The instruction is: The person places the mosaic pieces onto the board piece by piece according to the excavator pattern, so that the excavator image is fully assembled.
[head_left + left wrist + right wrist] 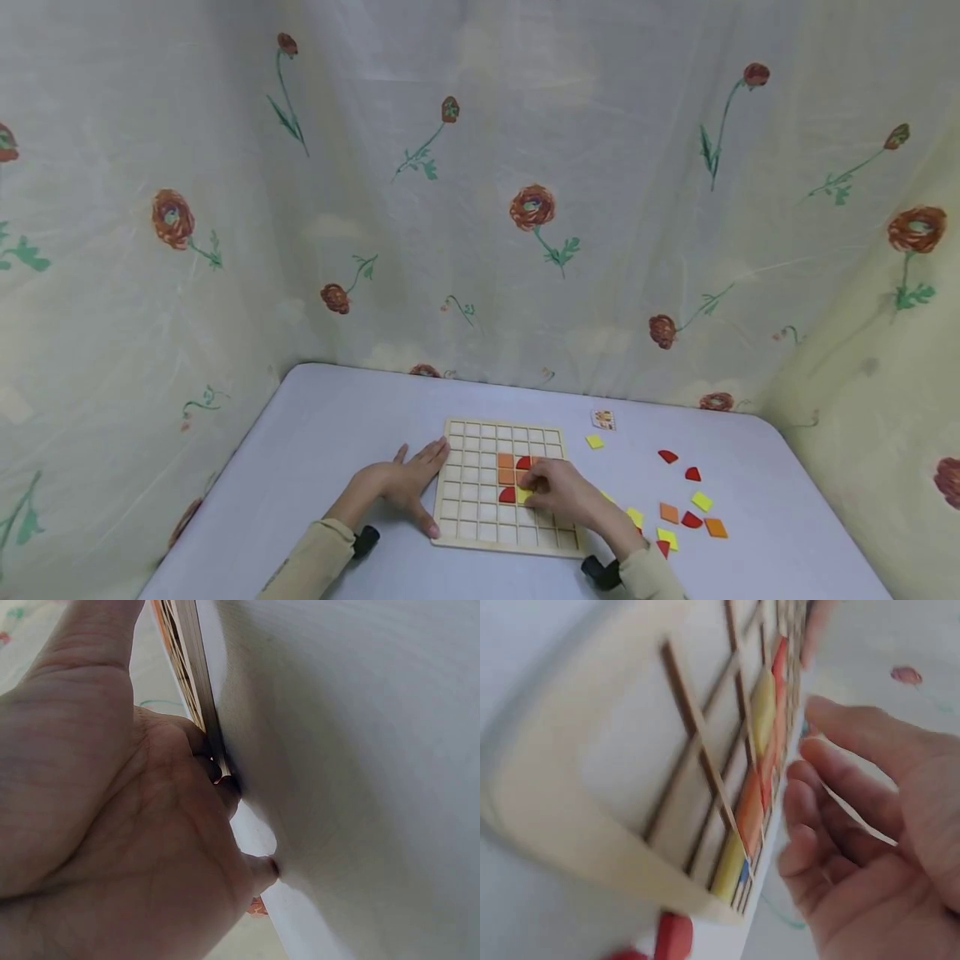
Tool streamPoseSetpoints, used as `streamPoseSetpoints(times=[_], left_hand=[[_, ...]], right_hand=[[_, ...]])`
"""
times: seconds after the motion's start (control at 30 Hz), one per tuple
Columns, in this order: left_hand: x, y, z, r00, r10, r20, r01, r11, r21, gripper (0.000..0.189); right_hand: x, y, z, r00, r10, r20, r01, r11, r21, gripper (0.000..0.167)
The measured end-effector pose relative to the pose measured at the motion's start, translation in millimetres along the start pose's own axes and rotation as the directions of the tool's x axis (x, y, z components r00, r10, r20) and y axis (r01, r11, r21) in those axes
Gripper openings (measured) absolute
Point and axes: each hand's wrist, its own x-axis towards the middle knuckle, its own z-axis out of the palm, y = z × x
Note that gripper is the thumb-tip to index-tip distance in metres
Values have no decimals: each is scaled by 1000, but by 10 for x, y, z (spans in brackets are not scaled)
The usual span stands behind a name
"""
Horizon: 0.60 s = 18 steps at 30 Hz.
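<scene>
A wooden grid board [457,542] lies on the table. Its right-of-centre cells hold orange tiles [506,476], red quarter-round tiles [507,495] and a yellow tile [524,496]. My left hand [408,483] lies with fingers spread at the board's left edge, thumb near the front corner. In the left wrist view, the left palm [150,817] faces the board's side edge. My right hand [558,493] is over the board with bent fingers, its fingertips by the yellow tile. The right wrist view shows that hand [870,802] close above the grid; whether its fingertips pinch a tile is unclear.
Right of the board lie loose red tiles [693,474], yellow tiles [702,501] and orange tiles [716,528], several in all. A small picture card [603,419] lies behind the board's right side. A flowered curtain [480,250] surrounds the table [360,400] at the back and sides.
</scene>
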Motion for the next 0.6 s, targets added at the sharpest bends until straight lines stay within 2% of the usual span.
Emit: streamPoseSetpoints(times=[0.07,0.13,0.2,0.27,0.33,0.47,0.53,0.6], left_hand=[[5,-2,0,1000,4,4,-4,1000,-3,132],[5,0,-2,1000,8,8,-8,1000,-8,132],[-2,3,-7,1000,9,10,-9,1000,-11,131],[-14,13,-14,1000,5,11,-5,1000,-12,131],[-25,25,-21,1000,-2,13,2,1000,-14,130],[-46,47,-42,1000,-9,16,9,1000,-19,130],[-52,54,-50,1000,-8,17,9,1000,-21,130],[-51,56,-51,1000,-4,16,5,1000,-21,129]], right_hand=[[-10,34,-52,996,52,-70,-49,998,47,12],[-5,99,-131,978,125,-167,-111,990,91,14],[18,189,-223,942,204,-267,-181,977,110,19],[48,307,-312,899,285,-332,-258,958,124,25],[65,427,-389,858,364,-362,-334,931,145,33],[78,603,-465,789,508,-346,-469,862,194,42],[87,663,-483,764,555,-330,-514,832,209,44],[96,710,-494,755,571,-321,-533,821,206,42]])
